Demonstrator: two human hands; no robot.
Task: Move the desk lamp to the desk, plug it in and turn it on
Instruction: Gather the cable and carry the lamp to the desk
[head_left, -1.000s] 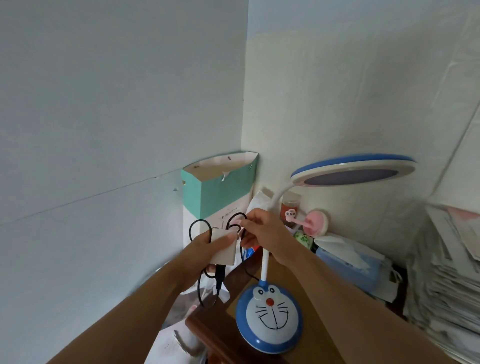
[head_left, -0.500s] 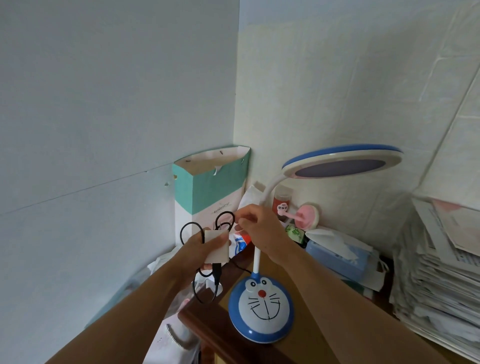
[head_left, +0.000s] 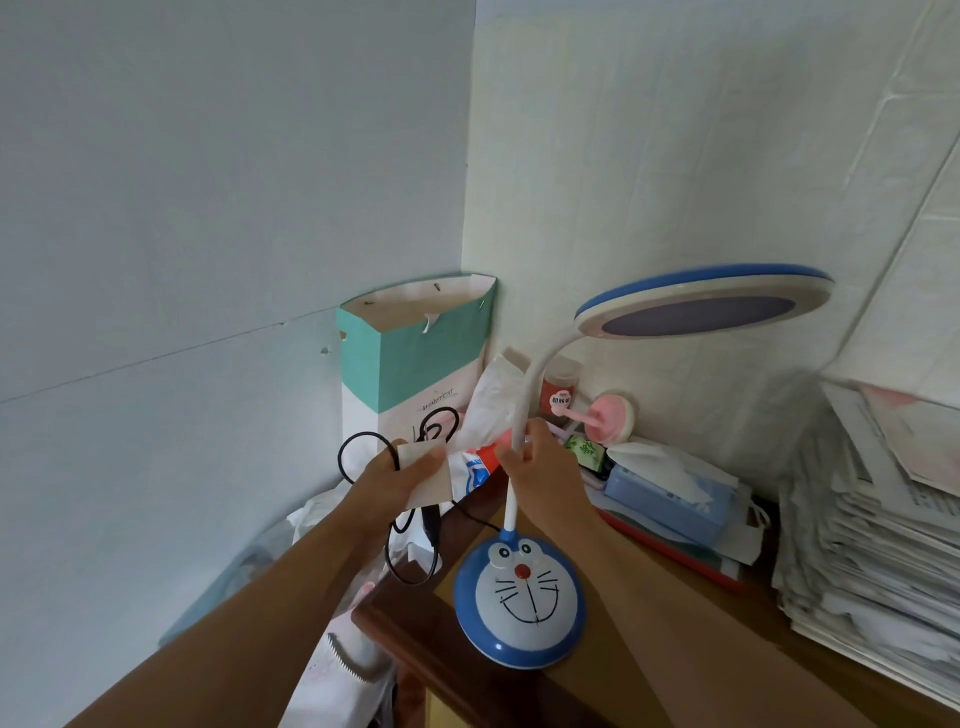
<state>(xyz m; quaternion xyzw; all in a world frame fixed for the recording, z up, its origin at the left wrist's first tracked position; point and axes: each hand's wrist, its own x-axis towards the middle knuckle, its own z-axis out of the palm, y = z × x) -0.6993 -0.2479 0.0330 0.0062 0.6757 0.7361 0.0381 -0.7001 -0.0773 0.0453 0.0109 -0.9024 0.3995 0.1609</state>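
The desk lamp has a blue and white cartoon-cat base (head_left: 522, 603), a white bendable neck and a round blue-rimmed head (head_left: 706, 306). It stands on a brown wooden surface (head_left: 649, 670) in a wall corner. My right hand (head_left: 540, 467) grips the white neck a little above the base. My left hand (head_left: 395, 480) holds a white paper-wrapped bundle (head_left: 423, 475) of the lamp's black cord (head_left: 363, 447). Cord loops stick out above the bundle and hang below it, and a black plug end dangles under my fingers.
A teal and white paper bag (head_left: 415, 353) leans in the corner behind my hands. A blue tissue pack (head_left: 670, 488), a pink round item (head_left: 613, 415) and a small red jar (head_left: 558, 387) lie behind the lamp. A tall paper stack (head_left: 878, 525) fills the right side.
My right hand moved from the cord bundle to the lamp's neck and closed round it. My left hand kept hold of the bundle. The camera shifted slightly.
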